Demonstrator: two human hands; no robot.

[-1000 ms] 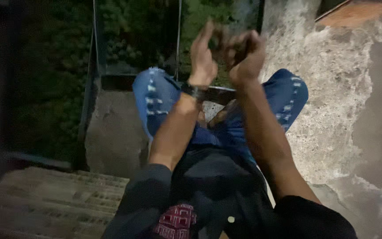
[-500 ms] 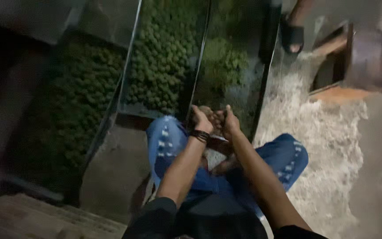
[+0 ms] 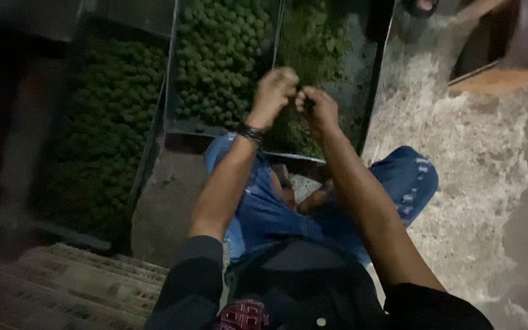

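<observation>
Dark little thing (image 3: 306, 102) pinched in the right hand (image 3: 318, 107), too small and blurry to say what it is. It sits up at the fingertips, right where both hands meet, held out over the near edge of the middle tray (image 3: 186, 125). Right fingers are curled in narrow around it. Left hand (image 3: 275, 90) is balled up just beside it, knuckles almost touching the right hand, fingers folded in tight; can't tell if it's gripping anything of its own. There's a dark band (image 3: 250, 132) around the left wrist.

Both forearms are bare and reach up from dark sleeves. Below them are the knees in blue ripped jeans (image 3: 258, 214), legs folded, so the person is sitting. A dark shirt with a red patterned patch (image 3: 242, 315) shows at the bottom edge.

Past the hands, long metal-framed trays packed with small round green fruit (image 3: 221, 55) run away from the person, one in the middle, another off to the left (image 3: 102, 122) in deep shadow, and a leafier patch (image 3: 319, 43) to the right of the middle one. Floor on the right is rough pale concrete (image 3: 459, 159). A wooden box (image 3: 490, 73) sits near the top right corner, and a slatted wooden crate (image 3: 68, 284) is at the bottom left.
</observation>
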